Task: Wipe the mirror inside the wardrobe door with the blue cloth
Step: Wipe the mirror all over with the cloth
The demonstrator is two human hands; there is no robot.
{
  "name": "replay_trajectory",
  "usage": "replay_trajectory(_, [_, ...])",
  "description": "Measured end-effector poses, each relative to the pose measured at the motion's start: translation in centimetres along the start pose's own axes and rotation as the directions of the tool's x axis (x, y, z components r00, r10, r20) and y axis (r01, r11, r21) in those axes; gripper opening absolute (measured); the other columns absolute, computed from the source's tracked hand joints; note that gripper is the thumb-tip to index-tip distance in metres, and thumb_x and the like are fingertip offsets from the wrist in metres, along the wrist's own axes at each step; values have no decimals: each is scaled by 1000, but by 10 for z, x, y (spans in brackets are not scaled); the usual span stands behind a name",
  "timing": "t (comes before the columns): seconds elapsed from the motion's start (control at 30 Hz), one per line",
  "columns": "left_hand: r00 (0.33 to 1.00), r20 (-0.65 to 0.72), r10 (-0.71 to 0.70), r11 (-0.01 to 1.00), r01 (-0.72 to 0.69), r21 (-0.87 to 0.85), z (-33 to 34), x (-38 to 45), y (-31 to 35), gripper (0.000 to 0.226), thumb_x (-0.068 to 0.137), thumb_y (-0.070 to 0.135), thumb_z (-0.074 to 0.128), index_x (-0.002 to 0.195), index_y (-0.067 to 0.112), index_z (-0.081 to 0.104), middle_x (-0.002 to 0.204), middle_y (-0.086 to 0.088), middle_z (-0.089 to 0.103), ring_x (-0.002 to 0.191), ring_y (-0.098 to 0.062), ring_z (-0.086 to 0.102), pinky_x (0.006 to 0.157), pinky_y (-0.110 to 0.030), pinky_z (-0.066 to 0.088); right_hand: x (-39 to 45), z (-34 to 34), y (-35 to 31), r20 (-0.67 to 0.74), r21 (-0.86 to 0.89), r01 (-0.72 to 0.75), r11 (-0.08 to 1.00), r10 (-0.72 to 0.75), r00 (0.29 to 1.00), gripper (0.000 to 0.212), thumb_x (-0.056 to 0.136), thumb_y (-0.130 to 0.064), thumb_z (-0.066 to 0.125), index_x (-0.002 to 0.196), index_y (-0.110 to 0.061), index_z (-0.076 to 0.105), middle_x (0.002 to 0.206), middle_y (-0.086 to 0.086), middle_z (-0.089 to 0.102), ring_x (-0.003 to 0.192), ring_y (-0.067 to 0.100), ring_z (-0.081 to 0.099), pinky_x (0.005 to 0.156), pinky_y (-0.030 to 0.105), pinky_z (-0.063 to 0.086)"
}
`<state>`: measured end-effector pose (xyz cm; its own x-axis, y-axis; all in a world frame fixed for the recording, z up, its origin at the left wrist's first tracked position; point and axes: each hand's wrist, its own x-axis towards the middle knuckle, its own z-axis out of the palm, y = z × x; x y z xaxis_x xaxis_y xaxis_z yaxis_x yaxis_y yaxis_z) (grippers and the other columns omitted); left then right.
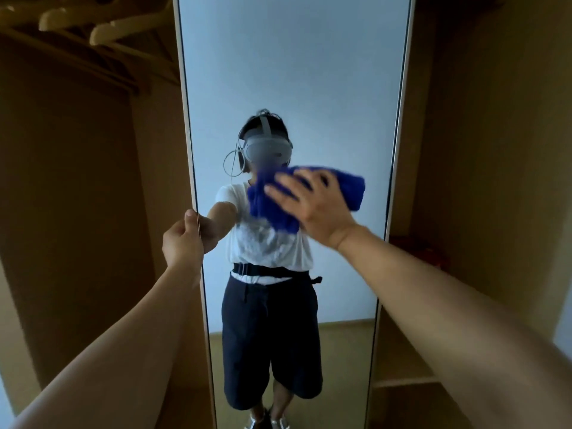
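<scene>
Right hand: fingers spread flat, pressing crumpled blue fluffy cloth against tall white-framed mirror, centre of frame | left hand: curled round mirror's left edge, centre-left | pale wooden hangers: upper left, inside brown wardrobe.

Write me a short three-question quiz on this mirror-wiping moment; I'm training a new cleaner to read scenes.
1. True or false: the right hand presses the blue cloth against the mirror.
2. What does the left hand grip? A) a hanger B) the mirror door's edge C) the cloth
3. What hangs at the upper left inside the wardrobe?

Key: 1. True. 2. B. 3. Wooden hangers.
</scene>
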<state>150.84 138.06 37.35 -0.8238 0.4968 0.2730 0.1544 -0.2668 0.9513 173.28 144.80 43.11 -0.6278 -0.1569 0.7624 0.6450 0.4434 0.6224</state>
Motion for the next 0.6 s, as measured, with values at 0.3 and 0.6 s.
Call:
replay_trajectory(0.3, [998,-58,-38,999,40,36,6,-2,-16,45,90,63,38,74,25,55,75,10,58,70,-10,55,66,-26,40,11,-4,59,-37,15,-461,887,461,887,52,80,-20,49,132,-16,53,133,8,54,113,36,52,91,49,41])
replay_trajectory(0.6, [995,-55,-81,997,81,-9,11,-4,-15,53,91,63,34,103,17,58,84,3,57,77,-15,54,73,-29,39,-106,15,1,38,93,-627,774,626,779,61,77,-23,52,135,-18,36,137,12,48,117,35,42,93,54,40])
